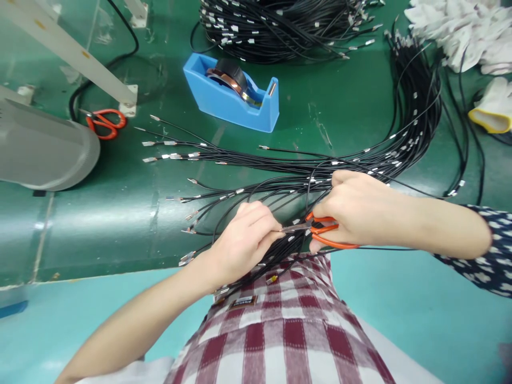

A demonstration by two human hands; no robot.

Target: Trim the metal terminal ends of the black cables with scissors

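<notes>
My right hand point(348, 208) is closed round the red handles of a pair of scissors point(328, 230), whose blades point left. At the blade tips, the fingers of my left hand point(250, 234) are pinched together on what seems to be a thin cable end; the piece itself is mostly hidden. Beneath and around both hands spreads a bundle of black cables point(280, 165) with white labels and metal connector ends fanned out to the left. Some of the cables hang over the table's front edge, against a checked apron point(280, 330).
A blue tape dispenser point(236, 109) stands behind the cables. Other red-handled scissors point(106, 122) lie by a grey rounded machine point(44, 144) at the left. At the back is a large coil of black cables point(280, 32); white gloves point(468, 32) are piled back right.
</notes>
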